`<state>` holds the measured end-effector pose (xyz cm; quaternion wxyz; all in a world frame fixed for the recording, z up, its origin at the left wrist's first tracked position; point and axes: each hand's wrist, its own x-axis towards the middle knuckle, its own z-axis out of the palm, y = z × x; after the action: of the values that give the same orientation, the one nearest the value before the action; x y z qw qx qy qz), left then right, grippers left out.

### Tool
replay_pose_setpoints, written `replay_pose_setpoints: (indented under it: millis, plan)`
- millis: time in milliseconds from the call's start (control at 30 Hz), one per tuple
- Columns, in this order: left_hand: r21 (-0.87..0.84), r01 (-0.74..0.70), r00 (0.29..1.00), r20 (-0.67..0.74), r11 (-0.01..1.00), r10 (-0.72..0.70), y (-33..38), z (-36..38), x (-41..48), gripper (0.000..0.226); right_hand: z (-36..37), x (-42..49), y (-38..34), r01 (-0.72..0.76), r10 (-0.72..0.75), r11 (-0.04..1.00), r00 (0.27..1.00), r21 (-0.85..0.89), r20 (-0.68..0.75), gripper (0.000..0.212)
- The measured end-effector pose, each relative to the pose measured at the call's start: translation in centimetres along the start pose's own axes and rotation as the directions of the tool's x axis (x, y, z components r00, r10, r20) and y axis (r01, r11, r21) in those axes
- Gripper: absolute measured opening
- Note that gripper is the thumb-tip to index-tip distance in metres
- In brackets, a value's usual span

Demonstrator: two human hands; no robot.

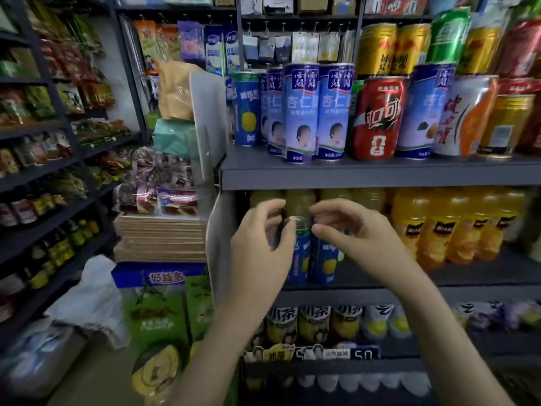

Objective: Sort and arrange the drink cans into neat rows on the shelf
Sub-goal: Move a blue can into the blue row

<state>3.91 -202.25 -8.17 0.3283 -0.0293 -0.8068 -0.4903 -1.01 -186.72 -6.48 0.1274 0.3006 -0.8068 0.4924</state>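
While the blue can (301, 259) stands upright at the front-left of the mid shelf (483, 276), touching a second blue can (325, 260) on its right, both hands are at the can tops. Yellow-orange bottles (439, 227) stand behind the pair and fill the shelf to the right. A matching can (246, 112) w/ the same yellow fruit stands on the upper shelf (380, 174), at the left end of a mixed row of tall pale-blue cans (301, 112), a red can (379, 118) and others beyond.

Step in hand, as judged: the pair is either being set down or picked up here; can't tell which. Upper row is not yet sorted by kind, since the red can sits between pale-blue ones.

Next move, as judged: firm hold on each can body, lift clear of the shelf edge above, then stand them beside their match w/o knocking the front row.

Hands:
- **Left hand** (260, 244): fingers curled behind the blue can's top, thumb against its rim. Reads as a grip.
- **Right hand** (360, 238): arched over the second blue can, fingers bent, thumb pointing left. Contact is hidden, so can't tell if it holds the can.
- **Forearms:** both rise from the bottom edge.
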Motion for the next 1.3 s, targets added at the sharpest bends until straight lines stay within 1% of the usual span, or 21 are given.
replay_pose_setpoints:
  millis: [67, 133, 233, 300, 400, 500, 633, 700, 767, 867, 967, 1033, 1133, 1233, 1300]
  plan:
    - [0.030, 0.090, 0.996, -0.004, 0.996, -0.090, -2.7, 1.8, -0.9, 0.029, 0.8, -1.0, 2.4, -0.108, 0.109, 0.993, 0.993, 0.043, -0.034, 0.014]
    - [0.061, 0.195, 0.980, 0.023, 0.979, -0.197, -5.3, 3.6, -1.3, 0.036, 1.9, -1.9, 5.2, -0.220, 0.229, 0.972, 0.966, 0.089, -0.122, 0.014]
    - [0.084, 0.253, 0.965, 0.056, 0.964, -0.258, -7.9, 5.9, -1.6, 0.051, 3.8, -2.8, 8.6, -0.353, 0.381, 0.924, 0.889, 0.149, -0.255, 0.026]
    - [0.081, 0.276, 0.957, 0.067, 0.958, -0.282, -8.6, 7.0, -1.4, 0.056, 4.9, -2.9, 10.2, -0.379, 0.406, 0.914, 0.865, 0.146, -0.296, 0.036]
    - [0.090, 0.337, 0.933, 0.101, 0.937, -0.346, -9.0, 8.4, -0.4, 0.058, 5.9, -2.2, 11.9, -0.371, 0.386, 0.923, 0.875, 0.107, -0.293, 0.050]
    - [0.143, 0.346, 0.929, 0.086, 0.927, -0.360, -9.1, 9.5, 0.6, 0.054, 6.5, -1.2, 13.2, -0.372, 0.369, 0.927, 0.891, 0.040, -0.266, 0.061]
    - [0.187, 0.327, 0.939, 0.046, 0.927, -0.340, -9.1, 9.9, 1.0, 0.048, 6.7, -0.5, 14.0, -0.354, 0.330, 0.933, 0.911, -0.058, -0.246, 0.056]
    - [0.185, 0.320, 0.941, 0.055, 0.929, -0.335, -8.9, 9.6, 0.8, 0.049, 6.5, -0.6, 14.0, -0.346, 0.318, 0.935, 0.915, -0.079, -0.250, 0.055]
    - [0.187, 0.281, 0.952, 0.069, 0.941, -0.298, -8.1, 8.8, 0.2, 0.052, 6.1, -1.1, 13.5, -0.337, 0.307, 0.938, 0.916, -0.080, -0.257, 0.053]
    - [0.183, 0.141, 0.983, 0.088, 0.973, -0.159, -5.7, 6.8, -1.0, 0.054, 4.7, -2.0, 11.5, -0.292, 0.278, 0.956, 0.934, -0.030, -0.226, 0.049]
    - [0.116, 0.048, 0.992, 0.113, 0.992, -0.061, -1.9, 3.8, -1.5, 0.051, 2.4, -2.9, 8.3, -0.221, 0.219, 0.975, 0.957, 0.012, -0.193, 0.047]
    - [0.058, 0.016, 0.991, 0.135, 0.998, -0.024, 0.8, 1.2, -1.4, 0.049, 0.8, -3.1, 5.4, -0.163, 0.166, 0.986, 0.972, 0.029, -0.167, 0.045]
    - [-0.087, 0.024, 0.989, 0.145, 0.996, -0.011, 4.0, -2.9, -0.4, 0.045, -1.2, -2.8, 1.0, -0.101, 0.110, 0.990, 0.990, 0.101, -0.090, 0.036]
    - [-0.191, 0.017, 0.997, 0.075, 0.981, -0.003, 5.5, -6.7, 1.6, 0.045, -1.9, -1.4, -2.7, -0.067, 0.078, 0.974, 0.996, 0.215, -0.040, 0.033]
    - [-0.202, 0.009, 1.000, -0.016, 0.979, -0.012, 5.5, -8.9, 3.2, 0.043, -1.4, 0.1, -4.6, -0.057, 0.064, 0.948, 0.998, 0.314, -0.014, 0.035]
